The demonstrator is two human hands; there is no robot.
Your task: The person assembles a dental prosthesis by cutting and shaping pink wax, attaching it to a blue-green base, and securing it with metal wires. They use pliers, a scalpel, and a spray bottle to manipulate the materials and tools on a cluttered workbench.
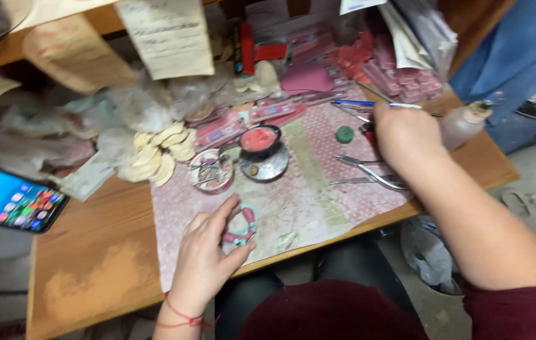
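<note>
Head view: a wooden surface (98, 252) carries a stained pink mat (318, 201), with a lit phone (10, 201) at its left edge. The left hand (208, 255) rests on the mat's near part — its fingers pinch a small pink-and-teal piece (242, 230), thumb curled round it. The right hand (403, 135) reaches to the far right, beside a squeeze bottle (463, 123); whether its fingers are closed I cannot tell. Pliers (375, 176) lie just below it — a pink-filled dish (259, 140) sits mid-mat.
</note>
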